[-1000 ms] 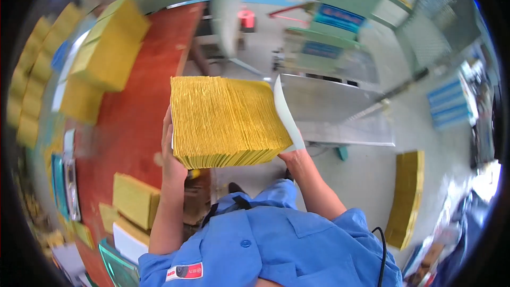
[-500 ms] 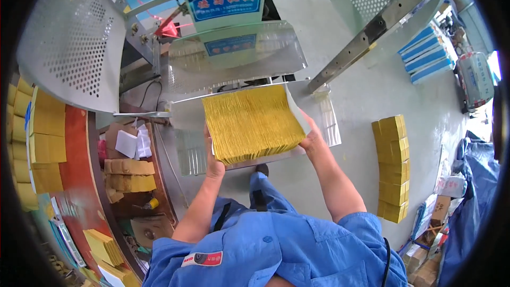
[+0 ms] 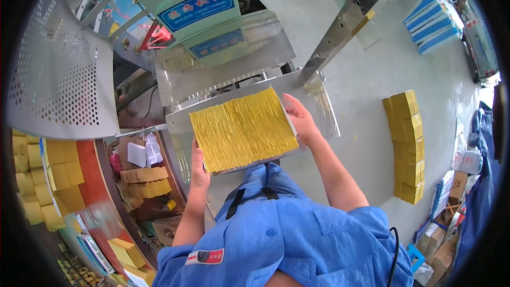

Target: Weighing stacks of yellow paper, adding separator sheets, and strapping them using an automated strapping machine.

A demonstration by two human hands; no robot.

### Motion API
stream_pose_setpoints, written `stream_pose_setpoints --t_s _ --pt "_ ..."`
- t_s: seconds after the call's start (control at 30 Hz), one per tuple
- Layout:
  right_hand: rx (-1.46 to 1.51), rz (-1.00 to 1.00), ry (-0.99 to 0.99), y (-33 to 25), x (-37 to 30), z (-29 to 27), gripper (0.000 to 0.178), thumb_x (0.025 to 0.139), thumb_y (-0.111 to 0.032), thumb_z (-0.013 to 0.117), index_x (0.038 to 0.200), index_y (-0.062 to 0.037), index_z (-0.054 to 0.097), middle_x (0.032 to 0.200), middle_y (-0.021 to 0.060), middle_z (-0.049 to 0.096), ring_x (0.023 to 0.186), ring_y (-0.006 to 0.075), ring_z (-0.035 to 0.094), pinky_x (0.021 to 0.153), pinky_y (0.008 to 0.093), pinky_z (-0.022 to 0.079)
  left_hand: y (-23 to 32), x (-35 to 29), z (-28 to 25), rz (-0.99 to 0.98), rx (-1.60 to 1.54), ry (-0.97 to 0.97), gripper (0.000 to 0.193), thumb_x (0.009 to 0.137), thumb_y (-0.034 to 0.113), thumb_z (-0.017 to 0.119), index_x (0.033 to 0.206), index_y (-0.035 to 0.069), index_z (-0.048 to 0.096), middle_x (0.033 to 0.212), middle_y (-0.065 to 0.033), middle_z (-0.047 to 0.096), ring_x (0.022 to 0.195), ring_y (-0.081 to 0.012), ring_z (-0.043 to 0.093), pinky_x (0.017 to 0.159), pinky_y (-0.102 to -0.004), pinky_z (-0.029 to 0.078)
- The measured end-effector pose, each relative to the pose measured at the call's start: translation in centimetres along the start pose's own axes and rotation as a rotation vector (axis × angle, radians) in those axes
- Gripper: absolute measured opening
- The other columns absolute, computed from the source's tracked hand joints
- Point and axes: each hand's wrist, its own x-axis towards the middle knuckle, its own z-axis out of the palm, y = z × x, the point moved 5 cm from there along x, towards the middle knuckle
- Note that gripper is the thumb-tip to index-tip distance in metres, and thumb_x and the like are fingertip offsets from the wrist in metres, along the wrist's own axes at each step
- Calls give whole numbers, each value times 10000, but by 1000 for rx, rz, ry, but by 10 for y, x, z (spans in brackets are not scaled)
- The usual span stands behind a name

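A thick block of gold-yellow paper sheets [image 3: 243,130], packed tightly side by side with their edges up, lies between my hands over the machine's metal table. My left hand [image 3: 198,169] grips its left end, thumb along the side and the other fingers mostly hidden. At the opposite end, a pale sheet or board [image 3: 289,118] lines the block. My right hand [image 3: 302,120] presses there, fingers bent against that end and partly hidden. Just beyond the block is the grey metal table [image 3: 178,119] under a clear guard [image 3: 226,56]. Whether the block rests fully on the table I cannot tell.
A perforated metal panel [image 3: 64,74] stands at left and a steel bar [image 3: 345,26] slants up at right. Yellow paper bundles [image 3: 406,146] line the floor at right. A red-brown bench [image 3: 103,191] and a shelf with brown bundles [image 3: 146,180] lie left.
The view has turned, so the machine appears tilted. The paper block sits lower to the left in view. My right hand has shifted up along its end, and the pale sheet there stands straighter.
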Motion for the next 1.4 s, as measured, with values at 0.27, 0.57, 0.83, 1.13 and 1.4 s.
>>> stream_pose_setpoints --t_s 0.27,0.57,0.83,1.13,1.4 --pt "-268 -54 26 -25 -11 6 333 969 -108 573 1290 -54 640 1225 93 653 1048 138 622 912 259 487 16 4 1 13 71 -136 716 1011 362 524 1556 13 218 1579 -109 324 1453 -231 305 1192 -361 216" --pt "194 39 -33 -36 -37 12 528 1017 -426 528 1348 -19 581 1263 111 636 1175 175 566 1017 334 426 19 5 0 -53 21 -156 801 973 370 617 1570 36 201 1587 -107 317 1460 -232 295 1192 -357 213" --pt "-114 112 -33 -59 -43 9 512 939 -372 624 1306 -16 610 1232 94 638 1165 200 559 992 335 430 17 5 -2 -64 51 -121 764 978 342 610 1564 40 224 1583 -100 326 1453 -226 306 1190 -355 218" --pt "-181 16 -38 -57 -40 -5 241 929 -184 636 1075 -3 702 935 -14 675 850 74 573 760 262 461 17 1 3 -79 32 -54 728 979 307 596 1555 30 248 1564 -95 356 1431 -218 338 1179 -345 241" --pt "-596 -307 146 -80 -48 8 112 886 -69 645 944 11 697 858 83 697 716 116 626 640 270 503 19 2 4 -72 48 -69 741 975 314 595 1549 6 244 1541 -111 388 1412 -220 366 1172 -342 254"
